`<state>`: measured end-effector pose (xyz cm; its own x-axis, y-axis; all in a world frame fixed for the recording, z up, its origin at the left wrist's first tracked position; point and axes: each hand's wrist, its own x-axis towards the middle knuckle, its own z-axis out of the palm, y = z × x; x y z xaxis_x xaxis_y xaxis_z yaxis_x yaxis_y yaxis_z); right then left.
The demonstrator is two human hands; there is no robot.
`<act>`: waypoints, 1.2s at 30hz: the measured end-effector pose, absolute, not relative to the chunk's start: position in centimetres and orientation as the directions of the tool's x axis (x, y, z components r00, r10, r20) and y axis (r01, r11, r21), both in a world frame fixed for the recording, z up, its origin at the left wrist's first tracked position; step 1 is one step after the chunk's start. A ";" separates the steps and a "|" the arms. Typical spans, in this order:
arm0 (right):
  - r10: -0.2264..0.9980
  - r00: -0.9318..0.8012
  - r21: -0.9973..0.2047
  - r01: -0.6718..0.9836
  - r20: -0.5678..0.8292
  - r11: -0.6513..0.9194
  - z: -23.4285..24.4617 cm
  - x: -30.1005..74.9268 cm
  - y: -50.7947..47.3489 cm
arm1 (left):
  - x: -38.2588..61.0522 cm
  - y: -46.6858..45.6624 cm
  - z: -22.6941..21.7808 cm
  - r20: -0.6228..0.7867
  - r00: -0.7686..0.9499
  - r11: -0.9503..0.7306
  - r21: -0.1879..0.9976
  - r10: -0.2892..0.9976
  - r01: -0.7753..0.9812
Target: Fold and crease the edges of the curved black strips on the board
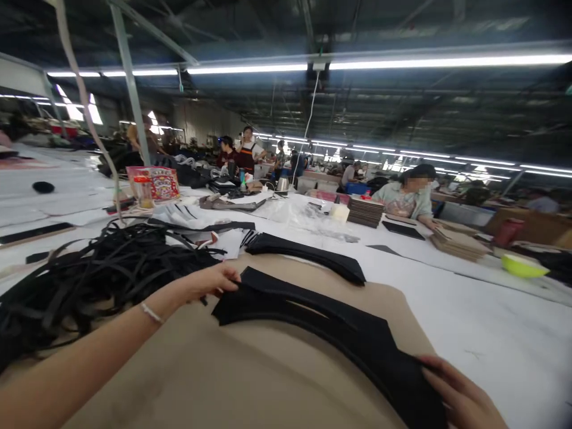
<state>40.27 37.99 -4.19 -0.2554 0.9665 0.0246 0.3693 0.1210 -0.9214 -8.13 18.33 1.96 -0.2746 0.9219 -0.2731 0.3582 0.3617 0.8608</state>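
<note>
A long, curved black fabric piece (357, 333) lies over the brown sheet (187, 369) in front of me, with a narrow slit near its middle. At its upper left end, my left hand (217, 282) pinches the edge between thumb and fingers. My right hand (460, 387) grips the lower right end, its fingers along the black edge and partly cut off by the frame. Just beyond it rests a second curved black piece (308, 256), untouched. Close to my left forearm is a tangled heap of black strips (120, 268).
A co-worker (406, 190) sits across the white table (491, 333), near stacked brown boards (458, 241) and a yellow-green bowl (522, 266). Clear plastic film (304, 214), a red printed box (156, 182) and a lidded jar (143, 192) stand farther back. A pale cord (84, 101) hangs at left.
</note>
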 end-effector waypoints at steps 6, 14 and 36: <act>0.948 -0.224 -0.733 0.602 0.226 0.317 -3.8 36.7 45.1 | -10.4 24.8 2.1 -0.247 -0.340 0.363 0.868 0.907 0.338; 0.936 -0.246 -0.573 0.741 0.252 0.350 -6.4 33.7 46.9 | -11.6 28.6 -1.6 -0.203 -0.466 0.465 0.687 0.861 0.559; 0.836 -0.287 -0.314 0.830 0.468 0.461 -7.8 35.3 44.5 | 7.9 32.7 -2.9 0.311 0.178 -0.235 0.157 0.934 0.959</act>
